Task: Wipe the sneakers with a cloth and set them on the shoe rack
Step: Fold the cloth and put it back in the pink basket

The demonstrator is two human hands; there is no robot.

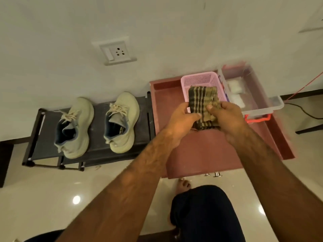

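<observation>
Two pale cream sneakers stand side by side on the low dark shoe rack (99,152) at the left, toes toward the wall: the left sneaker (74,126) and the right sneaker (122,122). A folded brown checked cloth (203,102) is held over the front edge of a pink mesh basket (199,80). My left hand (181,122) grips the cloth's left side and my right hand (227,119) grips its right side, thumbs on top. The cloth's lower edge is partly hidden by my fingers.
The pink basket and a clear plastic box (258,102) with white packets sit in a pinkish-red open drawer (201,154) right of the rack. A wall socket (116,52) is above the rack. My knee (206,213) and bare foot (183,185) are on the glossy floor.
</observation>
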